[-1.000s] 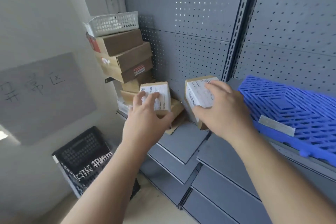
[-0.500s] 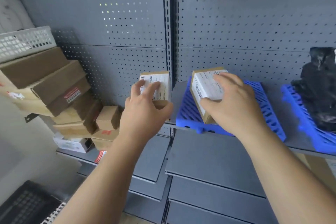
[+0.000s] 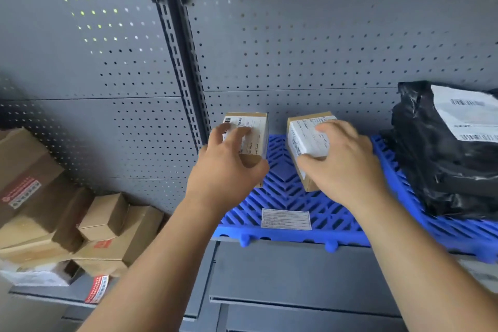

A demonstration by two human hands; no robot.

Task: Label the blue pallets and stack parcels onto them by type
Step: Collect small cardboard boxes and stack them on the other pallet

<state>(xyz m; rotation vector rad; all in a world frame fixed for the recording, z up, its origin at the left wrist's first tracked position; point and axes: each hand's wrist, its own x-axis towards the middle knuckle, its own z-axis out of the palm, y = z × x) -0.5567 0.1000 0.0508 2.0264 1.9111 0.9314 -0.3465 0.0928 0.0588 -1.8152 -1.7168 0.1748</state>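
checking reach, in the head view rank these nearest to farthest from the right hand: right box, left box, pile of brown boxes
1. right box: in the grip of the right hand, over the blue pallet.
2. left box: just to its left, held by the left hand.
3. pile of brown boxes: far left, on the lower shelf.

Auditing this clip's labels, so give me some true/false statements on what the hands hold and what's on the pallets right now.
1. The left hand grips the left box, the right hand the right box; both are small labelled cartons. True.
2. The blue pallet beneath them carries no label. False: a paper label sits near its front edge.
3. Black mailer bags lie on the neighbouring pallet to the right. True.
4. The brown cartons are piled right of the pallets. False: they are piled on the left.
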